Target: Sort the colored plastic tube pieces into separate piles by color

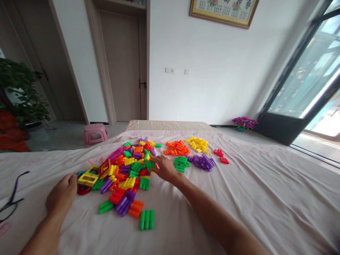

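Note:
A mixed pile of ribbed plastic building blocks (128,183) in green, purple, orange, red and yellow lies on the cloth-covered bed. My right hand (166,168) reaches to the pile's right edge, fingers stretched and apart around a green block (150,165). At the pile's left end, my left hand (62,193) is curled against flat square plastic pieces, a yellow one (88,179) on top; its fingertips are partly hidden. Right of the pile lie single-colour groups: orange blocks (176,148), yellow blocks (198,144), green blocks (181,163), purple blocks (203,162) and red blocks (224,160).
Glasses (12,203) lie at the left edge of the wrinkled pale sheet (252,205). Beyond the bed stand a pink stool (95,134), a leafy plant (22,92) and a pot of magenta flowers (243,122). A glass door (300,78) is on the right.

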Available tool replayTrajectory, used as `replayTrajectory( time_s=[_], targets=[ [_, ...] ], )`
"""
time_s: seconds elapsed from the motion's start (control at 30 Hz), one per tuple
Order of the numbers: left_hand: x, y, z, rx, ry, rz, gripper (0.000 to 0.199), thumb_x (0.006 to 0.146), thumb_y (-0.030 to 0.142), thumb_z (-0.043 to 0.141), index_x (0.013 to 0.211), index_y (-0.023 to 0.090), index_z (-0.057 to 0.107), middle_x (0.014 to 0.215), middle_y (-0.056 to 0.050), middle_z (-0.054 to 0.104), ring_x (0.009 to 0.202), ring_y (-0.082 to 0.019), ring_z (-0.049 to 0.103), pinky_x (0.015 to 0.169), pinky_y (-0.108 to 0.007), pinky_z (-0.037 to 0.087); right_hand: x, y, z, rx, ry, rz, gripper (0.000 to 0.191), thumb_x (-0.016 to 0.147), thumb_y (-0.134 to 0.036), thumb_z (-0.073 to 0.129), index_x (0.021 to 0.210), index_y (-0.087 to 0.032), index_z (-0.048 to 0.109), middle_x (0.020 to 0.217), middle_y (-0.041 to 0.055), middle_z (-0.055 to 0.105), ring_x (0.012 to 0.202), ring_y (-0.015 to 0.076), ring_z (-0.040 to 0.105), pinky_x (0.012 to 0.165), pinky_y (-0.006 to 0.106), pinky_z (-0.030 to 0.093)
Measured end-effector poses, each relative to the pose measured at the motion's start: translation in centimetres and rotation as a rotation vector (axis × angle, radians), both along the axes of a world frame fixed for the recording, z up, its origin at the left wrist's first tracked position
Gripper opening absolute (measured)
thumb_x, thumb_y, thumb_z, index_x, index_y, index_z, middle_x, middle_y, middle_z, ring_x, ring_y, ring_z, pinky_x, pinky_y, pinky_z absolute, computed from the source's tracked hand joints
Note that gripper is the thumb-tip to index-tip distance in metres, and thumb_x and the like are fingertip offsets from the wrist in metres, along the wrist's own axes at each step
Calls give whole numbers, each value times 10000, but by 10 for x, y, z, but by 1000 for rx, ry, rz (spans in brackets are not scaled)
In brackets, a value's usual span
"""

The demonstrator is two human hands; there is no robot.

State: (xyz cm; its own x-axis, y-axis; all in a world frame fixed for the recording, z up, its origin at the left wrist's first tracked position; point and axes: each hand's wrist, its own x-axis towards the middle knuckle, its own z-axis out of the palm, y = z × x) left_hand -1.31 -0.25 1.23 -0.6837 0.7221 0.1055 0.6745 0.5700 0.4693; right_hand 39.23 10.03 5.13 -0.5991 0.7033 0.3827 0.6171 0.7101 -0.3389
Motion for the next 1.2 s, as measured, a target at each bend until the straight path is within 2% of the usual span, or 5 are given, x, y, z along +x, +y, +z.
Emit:
replayTrajectory(
  time_s=[0.43,0.63,0.8,1.0,1.2],
  targets=[
    [-4,0,-4,8,10,11,686,961,560,200,1294,173,659,1219,-182,721,906,-315,676,751,-388,486,84,5,35,4,-69,-493,392,830,-207,642,1212,-195,728,1184,104,735,1132,299,643,990,407,470],
    [-8,2,-9,9,-11,-9,686,965,556,199,1318,169,641,1258,-189,705,959,-329,674,782,-398,483,52,-9,18,59,48,-232,403,845,-101,599,1220,-200,708,1262,74,705,1191,240,607,1054,369,447],
    [-5,0,-5,-11,-18,-6,703,963,564,178,1345,171,618,1268,-187,697,985,-342,672,809,-407,493,14,-21,-5,72,-13,1,435,962,-213,592,1397,-214,587,1423,97,604,1274,242,554,1084,399,432],
    [1,-2,0,-32,-18,10,720,954,573,159,1361,185,610,1294,-175,683,1014,-335,669,846,-406,497,4,-16,-19,6,-66,-16,330,961,-239,627,1287,-242,673,1283,68,679,1169,219,599,1045,336,447],
    [-2,0,0,-51,-24,3,753,944,591,135,1383,193,599,1293,-189,680,1016,-366,670,842,-425,493,13,-23,-13,-18,-38,-103,240,981,-270,588,1188,-242,707,1116,61,717,1050,198,643,931,288,489]
  ],
)
